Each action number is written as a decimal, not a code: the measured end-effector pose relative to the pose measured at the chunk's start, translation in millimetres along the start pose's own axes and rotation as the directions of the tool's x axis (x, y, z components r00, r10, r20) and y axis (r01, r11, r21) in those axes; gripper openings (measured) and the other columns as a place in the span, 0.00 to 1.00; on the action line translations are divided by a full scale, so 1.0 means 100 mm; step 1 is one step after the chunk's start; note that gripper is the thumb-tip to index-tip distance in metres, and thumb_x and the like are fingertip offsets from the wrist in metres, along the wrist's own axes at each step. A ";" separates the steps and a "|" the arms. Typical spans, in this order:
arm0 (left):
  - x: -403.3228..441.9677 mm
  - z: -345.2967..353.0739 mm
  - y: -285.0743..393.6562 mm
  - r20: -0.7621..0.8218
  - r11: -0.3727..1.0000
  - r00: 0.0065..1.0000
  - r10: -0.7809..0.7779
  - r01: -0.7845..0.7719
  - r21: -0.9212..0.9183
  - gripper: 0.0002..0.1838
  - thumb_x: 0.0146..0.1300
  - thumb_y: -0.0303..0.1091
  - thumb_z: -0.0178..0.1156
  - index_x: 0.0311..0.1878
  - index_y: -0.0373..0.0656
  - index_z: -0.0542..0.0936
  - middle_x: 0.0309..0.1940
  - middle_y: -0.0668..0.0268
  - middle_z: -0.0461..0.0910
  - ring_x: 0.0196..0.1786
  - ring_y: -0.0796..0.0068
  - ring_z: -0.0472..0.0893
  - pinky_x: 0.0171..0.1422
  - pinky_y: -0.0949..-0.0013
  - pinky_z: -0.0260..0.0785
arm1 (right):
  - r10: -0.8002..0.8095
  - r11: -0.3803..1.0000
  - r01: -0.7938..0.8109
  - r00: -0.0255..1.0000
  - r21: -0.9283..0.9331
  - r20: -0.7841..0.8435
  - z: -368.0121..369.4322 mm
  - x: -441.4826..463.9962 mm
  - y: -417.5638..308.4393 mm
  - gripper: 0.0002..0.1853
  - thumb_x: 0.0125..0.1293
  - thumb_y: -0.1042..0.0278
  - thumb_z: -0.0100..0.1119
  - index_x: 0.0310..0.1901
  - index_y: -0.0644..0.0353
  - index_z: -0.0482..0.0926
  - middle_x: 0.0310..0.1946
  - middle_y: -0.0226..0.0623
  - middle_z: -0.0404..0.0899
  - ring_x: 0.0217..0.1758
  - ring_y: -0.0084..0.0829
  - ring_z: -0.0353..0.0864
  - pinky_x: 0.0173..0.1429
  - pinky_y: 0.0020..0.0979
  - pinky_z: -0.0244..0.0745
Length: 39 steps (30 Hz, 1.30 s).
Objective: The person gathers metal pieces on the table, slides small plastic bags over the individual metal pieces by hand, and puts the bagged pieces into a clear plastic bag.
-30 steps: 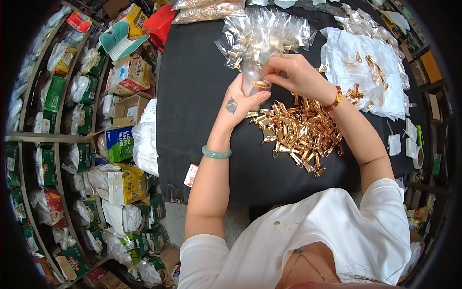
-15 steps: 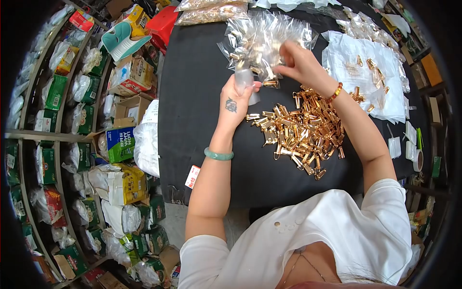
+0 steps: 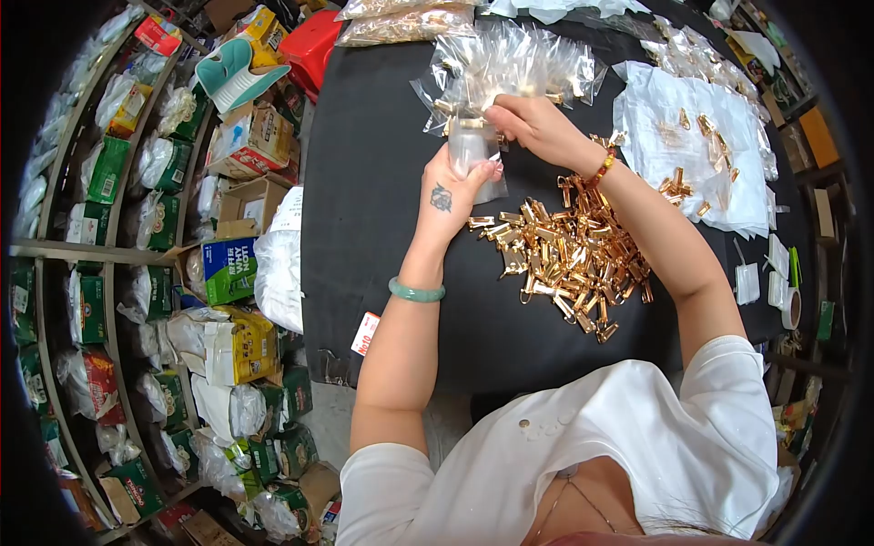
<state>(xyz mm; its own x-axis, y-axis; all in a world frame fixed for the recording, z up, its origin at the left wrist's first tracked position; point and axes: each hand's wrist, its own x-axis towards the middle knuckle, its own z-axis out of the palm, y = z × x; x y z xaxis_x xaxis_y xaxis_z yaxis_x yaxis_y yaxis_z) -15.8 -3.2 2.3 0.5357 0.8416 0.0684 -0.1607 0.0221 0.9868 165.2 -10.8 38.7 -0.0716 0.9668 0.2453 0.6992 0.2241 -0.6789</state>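
My left hand (image 3: 448, 189) is closed around small clear plastic bags (image 3: 472, 153), its thumb lying across their lower part. The fingers of my right hand (image 3: 543, 135) are pinched together at the upper right edge of these bags. What lies between those fingertips is too small to make out. Just below both hands, a loose pile of gold-coloured metal clasps (image 3: 578, 259) spreads over the black tabletop. Beyond my hands lies a heap of filled clear bags (image 3: 519, 64), with gold pieces showing inside some of them.
White plastic sheeting (image 3: 692, 150) with a few gold clasps lies at right. Larger filled bags (image 3: 405, 25) sit at the far edge of the black table (image 3: 364, 200). A tape roll (image 3: 791, 308) is at the right edge. Shelves of boxes (image 3: 86, 309) stand at left.
My right hand has come left and down from over the heap of bags to the top of the bags in my left hand. The left hand has barely moved.
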 end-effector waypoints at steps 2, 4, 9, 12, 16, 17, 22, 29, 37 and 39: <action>0.06 -0.05 -0.12 0.036 0.998 0.998 0.054 -0.056 0.033 0.11 0.57 0.22 0.58 0.45 0.33 0.74 0.32 0.63 0.81 0.35 0.78 0.80 0.42 0.74 0.73 | -0.059 0.996 0.064 0.995 -0.064 0.085 -0.02 -0.06 -0.12 0.17 0.61 0.53 0.57 0.33 0.64 0.75 0.23 0.47 0.77 0.28 0.46 0.78 0.32 0.39 0.70; 0.04 0.00 -0.11 0.063 0.996 0.995 0.073 -0.076 0.046 0.12 0.57 0.23 0.59 0.44 0.33 0.74 0.31 0.63 0.81 0.35 0.79 0.80 0.41 0.74 0.73 | -0.074 0.992 0.086 0.989 -0.092 0.126 -0.02 -0.16 -0.12 0.18 0.62 0.52 0.56 0.33 0.63 0.75 0.23 0.47 0.76 0.27 0.46 0.78 0.32 0.38 0.70; -0.01 0.00 0.01 0.017 0.999 0.999 0.027 -0.028 0.016 0.13 0.53 0.24 0.64 0.42 0.35 0.76 0.29 0.67 0.80 0.33 0.84 0.77 0.38 0.76 0.71 | -0.224 0.963 0.234 0.971 -0.131 0.086 -0.07 -0.30 -0.09 0.15 0.63 0.57 0.57 0.31 0.63 0.76 0.20 0.41 0.76 0.23 0.38 0.75 0.29 0.34 0.68; -0.02 -0.01 0.02 -0.030 0.997 0.999 0.011 -0.008 0.083 0.13 0.52 0.24 0.65 0.41 0.36 0.76 0.28 0.68 0.79 0.32 0.85 0.76 0.38 0.77 0.70 | -0.145 0.985 0.156 0.980 -0.076 0.134 -0.24 -0.45 -0.18 0.16 0.62 0.53 0.56 0.30 0.60 0.78 0.20 0.41 0.78 0.26 0.43 0.79 0.32 0.38 0.71; -0.01 0.02 0.04 -0.034 0.994 0.999 0.037 -0.034 0.105 0.11 0.52 0.24 0.65 0.38 0.37 0.76 0.27 0.69 0.79 0.31 0.85 0.76 0.38 0.78 0.70 | 0.197 0.891 0.057 0.845 -0.450 0.498 -0.37 -0.68 -0.39 0.13 0.59 0.58 0.58 0.29 0.60 0.77 0.24 0.39 0.79 0.29 0.41 0.79 0.34 0.38 0.73; 0.00 0.00 0.01 -0.021 0.995 0.999 0.029 -0.026 0.097 0.12 0.52 0.25 0.66 0.38 0.37 0.76 0.28 0.69 0.79 0.31 0.84 0.77 0.38 0.78 0.70 | 0.114 0.899 0.107 0.878 -0.424 0.465 -0.31 -0.73 -0.35 0.12 0.59 0.59 0.59 0.29 0.60 0.76 0.25 0.39 0.78 0.31 0.40 0.79 0.35 0.38 0.73; -0.01 0.01 0.02 -0.034 1.000 0.999 0.004 -0.003 0.030 0.12 0.52 0.26 0.67 0.37 0.37 0.75 0.28 0.69 0.79 0.31 0.83 0.77 0.39 0.77 0.70 | -0.108 0.907 0.247 0.920 -0.343 0.376 -0.08 -0.79 -0.16 0.10 0.56 0.61 0.61 0.29 0.59 0.75 0.29 0.37 0.76 0.38 0.38 0.78 0.42 0.38 0.73; -0.03 0.02 0.04 -0.028 0.993 0.998 0.058 -0.055 0.109 0.10 0.51 0.25 0.66 0.36 0.37 0.76 0.28 0.71 0.79 0.31 0.84 0.76 0.39 0.77 0.69 | -0.062 0.913 0.188 0.941 -0.362 0.331 -0.06 -0.82 -0.24 0.09 0.56 0.63 0.62 0.32 0.58 0.73 0.31 0.36 0.73 0.41 0.37 0.75 0.43 0.38 0.71; -0.02 0.00 -0.02 -0.060 0.985 0.994 0.095 -0.086 0.148 0.11 0.51 0.26 0.67 0.36 0.37 0.76 0.28 0.71 0.78 0.31 0.86 0.75 0.37 0.78 0.69 | -0.149 0.927 0.186 0.979 -0.325 0.137 0.14 -0.72 -0.19 0.10 0.57 0.63 0.62 0.32 0.58 0.73 0.31 0.37 0.73 0.41 0.39 0.75 0.42 0.36 0.72; -0.01 -0.02 -0.02 -0.079 0.984 0.991 0.106 -0.094 0.150 0.11 0.51 0.26 0.67 0.36 0.37 0.76 0.27 0.72 0.78 0.31 0.86 0.75 0.37 0.79 0.68 | -0.237 0.885 0.287 0.956 -0.366 0.174 0.17 -0.65 -0.16 0.11 0.58 0.62 0.61 0.32 0.60 0.74 0.33 0.41 0.77 0.39 0.41 0.77 0.41 0.35 0.74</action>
<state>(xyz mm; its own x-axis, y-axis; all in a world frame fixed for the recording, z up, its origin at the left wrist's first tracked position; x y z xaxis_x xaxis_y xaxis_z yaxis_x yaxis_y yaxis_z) -17.1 -3.0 -0.4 0.4482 0.8793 0.1611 -0.0842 -0.1379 0.9869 146.5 -75.7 21.7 -0.3582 0.8922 0.2752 0.8589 0.4304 -0.2775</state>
